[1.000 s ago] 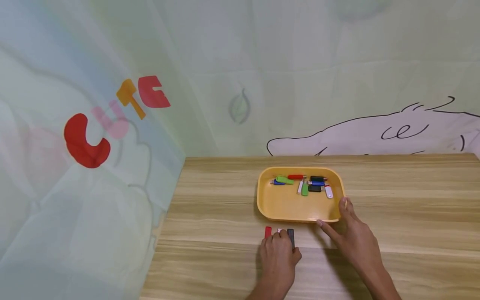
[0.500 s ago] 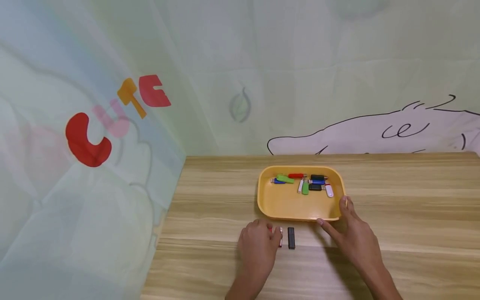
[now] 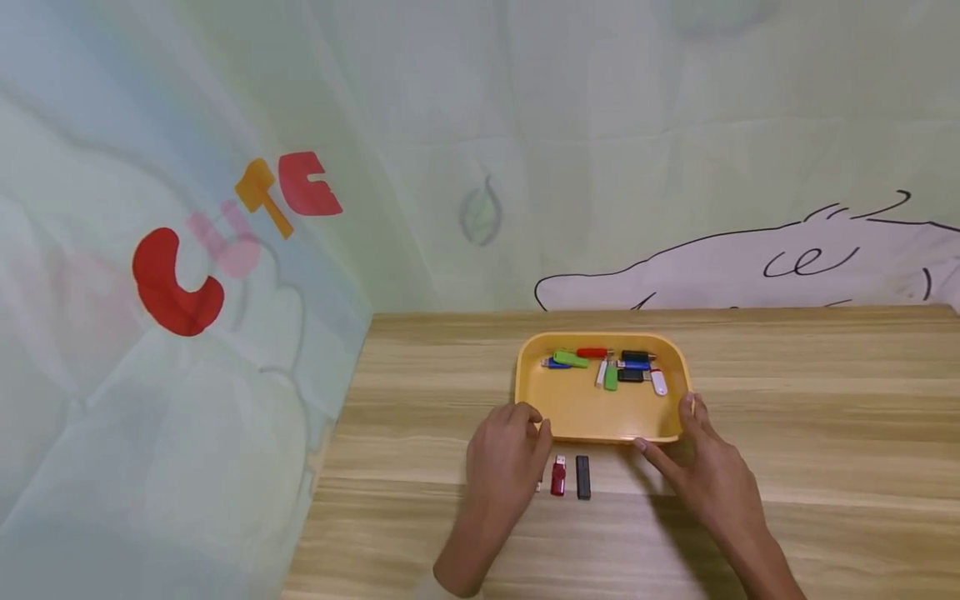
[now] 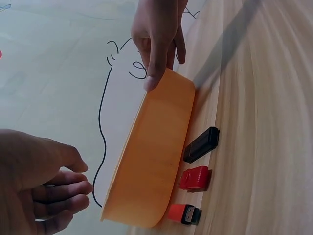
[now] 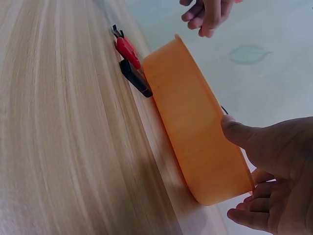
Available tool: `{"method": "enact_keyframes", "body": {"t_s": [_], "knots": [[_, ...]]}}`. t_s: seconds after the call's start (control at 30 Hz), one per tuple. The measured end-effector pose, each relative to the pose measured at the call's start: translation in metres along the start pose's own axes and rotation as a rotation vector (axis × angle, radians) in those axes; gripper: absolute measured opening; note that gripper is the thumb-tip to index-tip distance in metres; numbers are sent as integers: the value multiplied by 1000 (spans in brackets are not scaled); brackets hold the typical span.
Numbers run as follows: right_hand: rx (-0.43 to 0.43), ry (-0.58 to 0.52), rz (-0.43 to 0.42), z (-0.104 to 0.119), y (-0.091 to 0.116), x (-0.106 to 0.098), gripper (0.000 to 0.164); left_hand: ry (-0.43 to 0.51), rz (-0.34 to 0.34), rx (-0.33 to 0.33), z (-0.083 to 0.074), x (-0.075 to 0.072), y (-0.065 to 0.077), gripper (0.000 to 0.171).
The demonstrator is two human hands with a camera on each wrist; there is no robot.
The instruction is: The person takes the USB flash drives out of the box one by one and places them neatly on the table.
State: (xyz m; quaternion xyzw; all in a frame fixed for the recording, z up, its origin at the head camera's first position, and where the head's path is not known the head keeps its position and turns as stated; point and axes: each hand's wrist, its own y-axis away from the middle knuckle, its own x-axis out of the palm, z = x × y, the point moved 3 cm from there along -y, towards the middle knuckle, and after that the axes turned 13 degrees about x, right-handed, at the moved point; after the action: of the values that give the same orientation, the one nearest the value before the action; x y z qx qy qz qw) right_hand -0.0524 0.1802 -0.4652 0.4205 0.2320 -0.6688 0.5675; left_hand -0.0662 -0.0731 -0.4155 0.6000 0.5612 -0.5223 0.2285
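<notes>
Three USB flash drives lie in a row before the yellow-orange plastic tray (image 3: 577,412): a black one (image 3: 583,477), a dark red one (image 3: 558,477) and an orange-red one (image 4: 178,212). In the head view my left hand (image 3: 501,462) mostly hides that last drive. This hand hovers by the tray's front left corner, fingers loosely curled, holding nothing. My right hand (image 3: 712,483) holds the tray's front right corner, thumb on the front rim and fingers round the right side. Inside, toward the back, lie several more drives, among them a green one (image 3: 570,358) and a white one (image 3: 658,382).
The wood-grain table (image 3: 825,400) extends to both sides of the tray. A pale printed cloth (image 3: 420,192) hangs behind and along the left, with coloured letters and a line drawing.
My left hand has moved off the row of drives, leftward and then forward to the tray's corner, uncovering the black and dark red drives. My right hand stays on the tray.
</notes>
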Motion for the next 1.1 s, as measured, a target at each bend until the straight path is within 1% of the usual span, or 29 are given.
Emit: {"method": "enact_keyframes", "body": {"t_s": [0.3,0.5,0.67,0.9,1.1], "knots": [[1,2,-2,2,0,0,105,-18,73,66,5,4,-14,17],[17,6,5,1,0,0,106,-48,105,119,11,7,-26,20],[14,10,1,1,1,0,106,-73,129,126,15,11,-36,22],[-1,6,-21,2,0,-1,103,-129,199,127,15,23,-48,28],[16,9,10,1,0,0,106,-134,238,137,18,29,-57,31]]}}
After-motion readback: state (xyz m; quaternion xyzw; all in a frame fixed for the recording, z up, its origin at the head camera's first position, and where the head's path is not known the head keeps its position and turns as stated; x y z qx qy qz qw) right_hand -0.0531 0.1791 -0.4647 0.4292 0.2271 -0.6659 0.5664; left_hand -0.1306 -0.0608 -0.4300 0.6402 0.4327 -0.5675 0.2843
